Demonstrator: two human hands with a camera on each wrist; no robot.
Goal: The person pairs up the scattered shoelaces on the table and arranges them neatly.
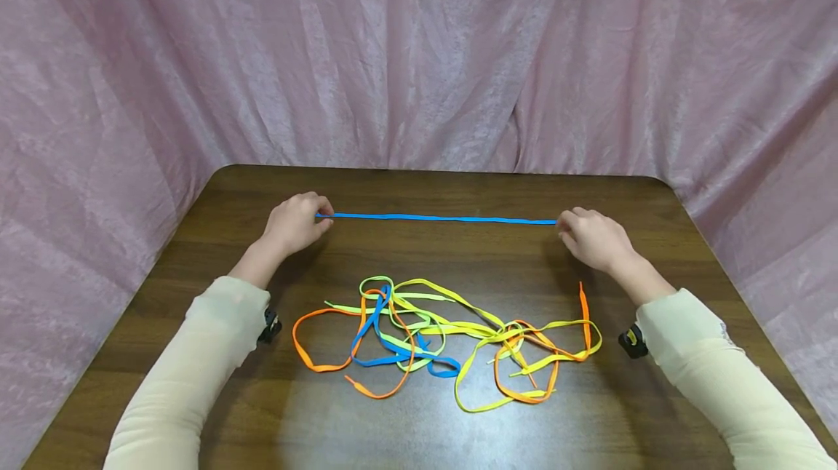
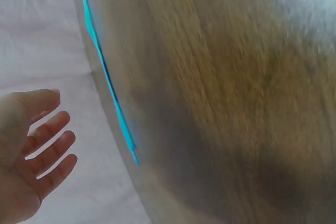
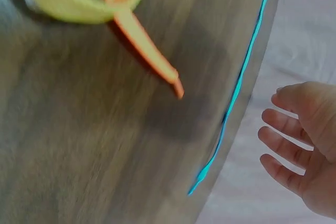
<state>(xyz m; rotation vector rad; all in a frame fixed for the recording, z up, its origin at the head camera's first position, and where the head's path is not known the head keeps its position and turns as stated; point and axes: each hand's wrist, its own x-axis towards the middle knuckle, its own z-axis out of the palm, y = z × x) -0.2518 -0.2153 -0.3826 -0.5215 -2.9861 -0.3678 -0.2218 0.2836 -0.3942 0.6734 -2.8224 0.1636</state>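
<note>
A blue shoelace (image 1: 445,219) lies stretched nearly straight from left to right along the far part of the table. At its left end is my left hand (image 1: 296,224); in the left wrist view that hand (image 2: 37,156) has its fingers apart and loosely bent, with nothing in them, away from the lace (image 2: 107,77). My right hand (image 1: 594,239) is over the right end. The right wrist view shows the right hand (image 3: 304,145) with parted, relaxed fingers, apart from the lace (image 3: 239,85).
Nearer me on the wooden table (image 1: 419,433) is a loose tangle of orange laces (image 1: 314,367), yellow laces (image 1: 468,390), light green laces (image 1: 376,279) and a blue lace (image 1: 376,362). One orange tip (image 1: 584,303) sticks out at the right. A pink curtain (image 1: 419,55) hangs behind the table.
</note>
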